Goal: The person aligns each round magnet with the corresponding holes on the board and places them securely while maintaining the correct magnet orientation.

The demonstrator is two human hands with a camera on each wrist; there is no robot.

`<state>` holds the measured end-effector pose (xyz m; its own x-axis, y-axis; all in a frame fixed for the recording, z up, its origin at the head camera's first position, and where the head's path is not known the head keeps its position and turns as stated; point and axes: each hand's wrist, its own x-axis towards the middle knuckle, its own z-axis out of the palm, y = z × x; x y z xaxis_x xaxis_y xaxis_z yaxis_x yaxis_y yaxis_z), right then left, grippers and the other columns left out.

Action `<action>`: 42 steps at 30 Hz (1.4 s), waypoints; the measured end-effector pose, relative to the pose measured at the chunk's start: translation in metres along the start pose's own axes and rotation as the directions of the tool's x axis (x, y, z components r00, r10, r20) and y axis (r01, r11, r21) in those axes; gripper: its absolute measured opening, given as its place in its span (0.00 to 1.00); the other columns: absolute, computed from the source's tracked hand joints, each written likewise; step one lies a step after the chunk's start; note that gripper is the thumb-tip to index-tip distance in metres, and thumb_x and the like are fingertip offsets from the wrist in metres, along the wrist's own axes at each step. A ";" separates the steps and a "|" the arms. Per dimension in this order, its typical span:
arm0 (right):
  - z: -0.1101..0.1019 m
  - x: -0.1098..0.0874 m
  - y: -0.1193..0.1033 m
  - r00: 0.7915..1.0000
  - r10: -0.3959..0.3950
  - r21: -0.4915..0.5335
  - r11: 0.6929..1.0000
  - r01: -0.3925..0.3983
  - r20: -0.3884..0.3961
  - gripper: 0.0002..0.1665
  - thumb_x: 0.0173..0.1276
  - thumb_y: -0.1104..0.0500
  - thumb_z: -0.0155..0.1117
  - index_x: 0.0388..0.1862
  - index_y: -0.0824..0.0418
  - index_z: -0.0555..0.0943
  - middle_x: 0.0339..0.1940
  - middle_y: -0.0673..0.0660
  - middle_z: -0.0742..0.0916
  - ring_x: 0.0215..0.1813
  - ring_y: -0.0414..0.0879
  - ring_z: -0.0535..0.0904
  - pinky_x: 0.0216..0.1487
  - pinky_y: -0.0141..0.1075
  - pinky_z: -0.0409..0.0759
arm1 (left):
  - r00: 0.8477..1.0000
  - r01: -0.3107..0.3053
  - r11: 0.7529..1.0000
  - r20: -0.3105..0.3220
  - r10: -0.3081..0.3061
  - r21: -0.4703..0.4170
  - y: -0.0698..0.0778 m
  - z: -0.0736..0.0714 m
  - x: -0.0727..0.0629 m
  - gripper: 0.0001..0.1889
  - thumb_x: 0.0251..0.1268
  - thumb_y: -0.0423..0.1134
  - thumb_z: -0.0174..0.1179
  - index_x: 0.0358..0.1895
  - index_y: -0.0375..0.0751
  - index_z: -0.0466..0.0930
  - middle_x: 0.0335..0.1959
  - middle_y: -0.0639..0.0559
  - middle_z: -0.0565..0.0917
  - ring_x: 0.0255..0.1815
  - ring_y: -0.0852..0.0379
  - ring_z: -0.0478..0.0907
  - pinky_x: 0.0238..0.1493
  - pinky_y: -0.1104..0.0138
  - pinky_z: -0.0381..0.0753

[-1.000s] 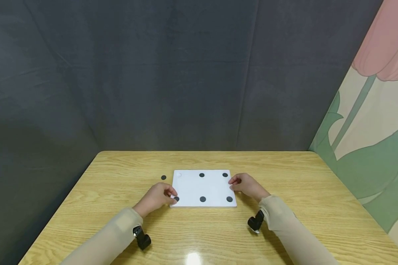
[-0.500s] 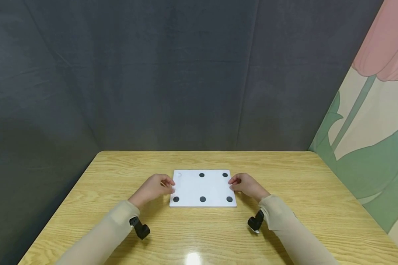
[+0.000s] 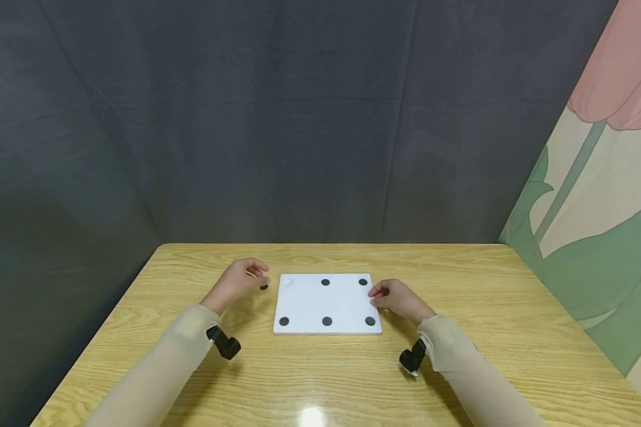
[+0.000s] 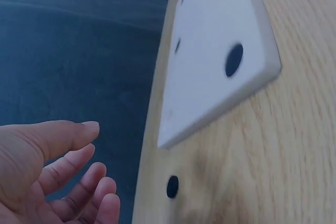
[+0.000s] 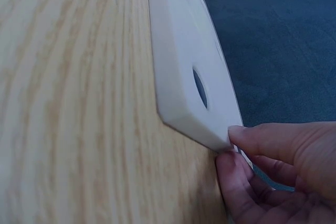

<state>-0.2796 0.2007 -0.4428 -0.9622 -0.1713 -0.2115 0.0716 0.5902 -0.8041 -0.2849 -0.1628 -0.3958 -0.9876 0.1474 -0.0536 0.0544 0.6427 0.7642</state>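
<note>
A flat white board (image 3: 304, 303) lies on the table with several black discs set in it, one of them a near-left disc (image 3: 284, 321). Its far-left corner has a bare round recess (image 3: 289, 282). One loose black disc (image 4: 172, 187) lies on the tabletop left of the board. Just above that disc hovers my left hand (image 3: 240, 280), its fingers loosely bent and apart from it in the left wrist view. My right hand (image 3: 397, 298) grips the board's right edge, thumb on top and forefinger against the side, as the right wrist view shows.
The wooden table (image 3: 459, 279) extends around the board on all sides. A dark curtain (image 3: 299, 130) hangs behind its far edge and along the left. A wall with a flower pattern (image 3: 603, 237) stands to the right.
My left hand has moved from the board's near-left disc, away from me and to the left, over to the loose disc. My right hand and the board have stayed in place.
</note>
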 end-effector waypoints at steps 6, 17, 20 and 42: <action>0.000 0.001 0.001 1.000 0.006 -0.008 1.000 -0.006 -0.001 0.07 0.65 0.67 0.63 0.42 0.68 0.80 0.34 0.57 0.79 0.36 0.45 0.73 0.38 0.32 0.76 | 1.000 0.022 0.999 0.001 -0.022 0.025 -0.012 0.000 0.006 0.17 0.65 0.38 0.63 0.54 0.35 0.78 0.41 0.44 0.78 0.38 0.52 0.74 0.35 0.65 0.73; 0.000 0.002 0.001 1.000 -0.015 -0.001 1.000 0.015 0.010 0.08 0.65 0.67 0.64 0.42 0.68 0.80 0.34 0.57 0.80 0.36 0.45 0.74 0.37 0.32 0.77 | 0.996 0.085 0.996 -0.016 -0.085 0.029 -0.032 0.004 0.012 0.16 0.61 0.36 0.65 0.51 0.34 0.80 0.38 0.45 0.78 0.37 0.53 0.72 0.34 0.67 0.72; -0.001 0.002 0.002 1.000 -0.010 0.007 1.000 0.010 0.013 0.07 0.65 0.67 0.63 0.42 0.68 0.80 0.34 0.57 0.80 0.36 0.44 0.74 0.37 0.31 0.77 | 0.996 0.094 0.995 -0.012 -0.093 0.027 -0.036 0.005 0.013 0.15 0.60 0.36 0.66 0.50 0.35 0.80 0.38 0.45 0.78 0.38 0.53 0.73 0.35 0.67 0.72; 0.000 0.001 0.002 0.999 -0.029 0.006 1.000 0.029 0.017 0.08 0.65 0.68 0.63 0.42 0.70 0.79 0.34 0.57 0.79 0.35 0.44 0.73 0.36 0.32 0.77 | 0.993 0.118 0.993 -0.013 -0.117 0.033 -0.045 0.013 0.022 0.15 0.55 0.34 0.70 0.45 0.35 0.81 0.40 0.45 0.79 0.41 0.51 0.72 0.38 0.65 0.72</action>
<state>-0.2806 0.2017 -0.4443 -0.9594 -0.2017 -0.1971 0.0453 0.5798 -0.8135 -0.3073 -0.1785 -0.4398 -0.9891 0.0609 -0.1342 -0.0573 0.6801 0.7308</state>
